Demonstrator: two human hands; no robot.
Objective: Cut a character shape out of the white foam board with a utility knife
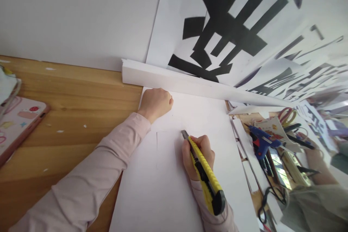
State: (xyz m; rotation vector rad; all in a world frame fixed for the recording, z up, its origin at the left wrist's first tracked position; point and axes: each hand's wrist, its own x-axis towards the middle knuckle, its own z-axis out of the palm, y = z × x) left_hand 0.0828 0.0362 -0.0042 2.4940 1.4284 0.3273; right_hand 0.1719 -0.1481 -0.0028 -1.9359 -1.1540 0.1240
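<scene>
A large white foam board or thick sheet (168, 199) lies before me, with a thin rectangular cut or line in its surface near the middle. My left hand (157, 103) rests as a fist on its upper left part; nothing shows in the curled fingers. In my right hand (202, 152) is a yellow and black utility knife (204, 174), gripped near its front. Its short blade points up and away from me, just right of the marked rectangle. From this angle I cannot tell if the tip touches the sheet.
A long white strip (174, 79) stands along the wall behind the sheet. Papers with bold black characters (225, 25) cover the wall. To the left lies a pink-cased phone (21, 123). On the right are a blue glue gun (262, 139), scissors (286, 116) and another person's arm (322, 166).
</scene>
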